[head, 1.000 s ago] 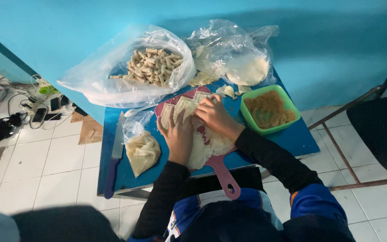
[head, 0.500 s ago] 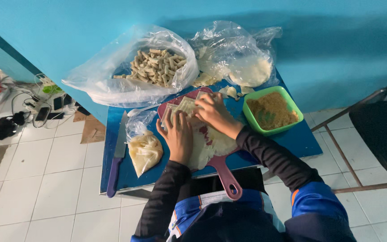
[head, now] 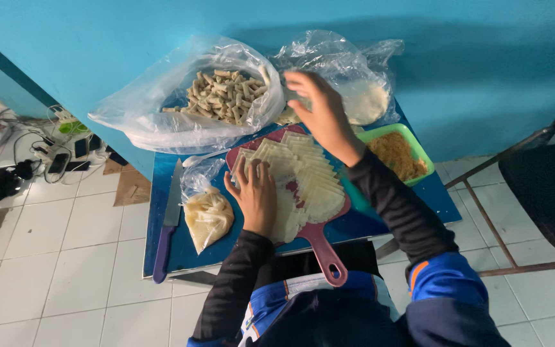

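Your left hand (head: 256, 196) lies flat, fingers spread, on the pale wrappers (head: 303, 173). Your right hand (head: 319, 112) hovers open and empty beyond it. Many rolls (head: 223, 96) look finished in the bag by your right hand; a full spread of wrappers remains.

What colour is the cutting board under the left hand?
Pinkish red, seen best on the cutting board handle in the head view; the left hand rests on it.

Wrappers (head: 303, 180) sit spread on the cutting board (head: 319, 241) mid-table; knife (head: 168, 222) and small bag (head: 208, 218) to its left; bowl (head: 412, 138) on the right; two big bags (head: 162, 122) behind, against the wall.
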The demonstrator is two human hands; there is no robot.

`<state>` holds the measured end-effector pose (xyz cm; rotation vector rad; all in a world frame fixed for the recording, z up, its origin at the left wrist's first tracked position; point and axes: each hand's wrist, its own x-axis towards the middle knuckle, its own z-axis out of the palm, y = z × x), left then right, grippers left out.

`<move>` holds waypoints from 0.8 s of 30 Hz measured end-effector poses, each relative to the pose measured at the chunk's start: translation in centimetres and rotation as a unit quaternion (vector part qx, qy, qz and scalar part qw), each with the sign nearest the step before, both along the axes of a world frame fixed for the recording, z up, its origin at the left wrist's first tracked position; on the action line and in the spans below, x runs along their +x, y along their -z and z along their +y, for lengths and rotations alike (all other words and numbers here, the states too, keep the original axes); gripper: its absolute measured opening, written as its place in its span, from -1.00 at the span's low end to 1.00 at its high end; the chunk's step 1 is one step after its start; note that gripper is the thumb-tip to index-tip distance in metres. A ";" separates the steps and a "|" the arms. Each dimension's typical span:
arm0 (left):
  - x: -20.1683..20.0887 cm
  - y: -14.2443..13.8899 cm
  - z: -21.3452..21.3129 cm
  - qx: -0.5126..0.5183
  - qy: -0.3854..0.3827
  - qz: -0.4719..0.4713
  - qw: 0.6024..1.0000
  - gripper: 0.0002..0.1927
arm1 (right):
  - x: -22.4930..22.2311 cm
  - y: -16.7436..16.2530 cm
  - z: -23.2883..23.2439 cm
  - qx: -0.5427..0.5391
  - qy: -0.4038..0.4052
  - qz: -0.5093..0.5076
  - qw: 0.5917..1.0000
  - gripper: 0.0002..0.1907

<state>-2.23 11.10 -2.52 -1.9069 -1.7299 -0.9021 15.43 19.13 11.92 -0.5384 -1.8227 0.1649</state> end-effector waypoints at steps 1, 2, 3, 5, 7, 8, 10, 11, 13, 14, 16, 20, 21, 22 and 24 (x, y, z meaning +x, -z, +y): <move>0.0 0.0 0.1 -0.004 0.008 -0.018 1.000 -0.71 | 0.5 -0.2 -0.6 0.019 0.071 -0.043 0.996 -0.74; 0.0 0.0 0.1 -0.008 0.015 -0.037 0.999 -0.73 | 1.7 -0.1 -1.3 0.039 0.142 -0.087 0.985 -0.80; 0.0 0.1 0.1 -0.013 0.024 -0.056 0.998 -0.76 | 3.2 0.4 -2.0 0.056 0.212 -0.130 0.967 -0.81; 0.0 0.2 0.1 -0.016 0.034 -0.072 0.997 -0.74 | 6.4 1.8 -2.7 0.023 0.276 -0.198 0.940 -0.73; -0.1 0.2 0.1 -0.018 0.036 -0.078 0.996 -0.73 | 10.1 3.9 -3.6 -0.045 0.288 -0.279 0.915 -0.81; -0.1 0.2 0.1 -0.020 0.033 -0.077 0.996 -0.74 | 12.0 5.0 -3.9 -0.126 0.335 -0.381 0.853 -0.80; -0.2 0.3 0.0 -0.022 0.033 -0.078 0.996 -0.74 | 14.4 7.3 -3.8 -0.180 0.320 -0.448 0.815 -0.86; -0.2 0.3 0.0 -0.021 0.035 -0.080 0.996 -0.75 | 15.1 8.2 -3.5 -0.152 0.264 -0.419 0.855 -0.81; -0.2 0.3 0.1 -0.019 0.039 -0.079 0.996 -0.75 | 16.0 9.6 -3.4 -0.159 0.199 -0.412 0.875 -0.66; -0.2 0.3 0.1 -0.017 0.039 -0.078 0.996 -0.75 | 16.1 10.1 -3.4 -0.192 0.190 -0.438 0.858 -0.65; -0.2 0.4 0.1 -0.019 0.038 -0.078 0.996 -0.74 | 16.2 10.4 -3.6 -0.245 0.181 -0.466 0.831 -0.67; -0.1 0.4 0.0 -0.020 0.024 -0.071 0.997 -0.73 | 15.9 9.8 -4.1 -0.328 0.202 -0.456 0.802 -0.74; -0.2 0.4 0.0 -0.017 0.017 -0.066 0.998 -0.72 | 15.7 9.7 -4.2 -0.351 0.211 -0.445 0.796 -0.75; -0.1 0.3 0.0 -0.010 0.011 -0.062 0.998 -0.71 | 15.4 9.7 -4.2 -0.337 0.215 -0.442 0.803 -0.76; -0.1 0.2 -0.1 0.002 0.001 -0.054 0.999 -0.70 | 15.0 9.9 -4.2 -0.311 0.221 -0.434 0.816 -0.79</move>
